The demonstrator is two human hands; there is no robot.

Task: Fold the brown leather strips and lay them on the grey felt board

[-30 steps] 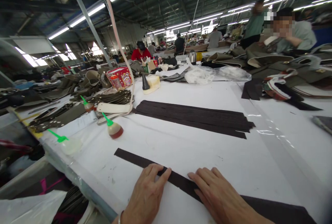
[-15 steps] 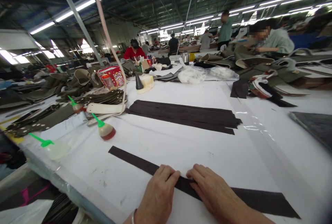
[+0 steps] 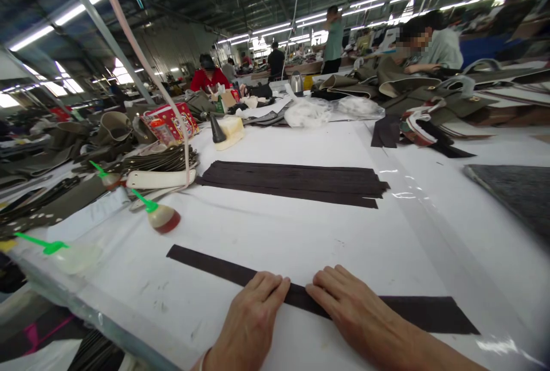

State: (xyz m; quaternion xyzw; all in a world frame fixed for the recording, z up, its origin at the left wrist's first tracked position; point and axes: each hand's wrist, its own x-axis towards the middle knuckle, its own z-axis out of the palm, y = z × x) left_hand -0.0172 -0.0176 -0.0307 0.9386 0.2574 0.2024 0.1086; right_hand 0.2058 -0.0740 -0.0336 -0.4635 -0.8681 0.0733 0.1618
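Note:
A long dark brown strip point(image 3: 429, 313) of leather-like material lies slantwise on the white tabletop before me. It is narrower on the left and wider on the right. My left hand point(image 3: 253, 313) is closed on the strip near its middle, thumb and fingers pressed together at it. A short way to the right, my right hand point(image 3: 354, 308) is bent over the same strip, its fingertips pinching the far edge. A bare stretch of strip shows between the hands. Beyond them lies a pile of similar dark strips point(image 3: 292, 183).
To the left stand a squeeze bottle point(image 3: 164, 218) of reddish liquid and a clear bottle point(image 3: 77, 257), both with green nozzles. Pale straps point(image 3: 161, 179) and a red bag point(image 3: 169, 121) lie behind. A grey slab point(image 3: 511, 193) is at right. Several people work farther back.
The raised fold at the strip's edge between my hands now lies flatter. My right fingers have shifted slightly along the edge. The whole view has swung a little to the right.

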